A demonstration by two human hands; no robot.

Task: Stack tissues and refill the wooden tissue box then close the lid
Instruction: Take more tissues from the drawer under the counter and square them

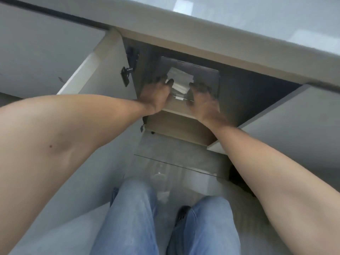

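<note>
Left hand [156,96] and right hand [203,100] reach into open cabinet [103,57] at 12 o'clock, flanking white tissues [181,80]; grip indiscernible, probably touching.

Your arms are bare, no sleeves showing at all, and you've got light blue jeans [132,218] on plus a dark shoe [182,214].
</note>
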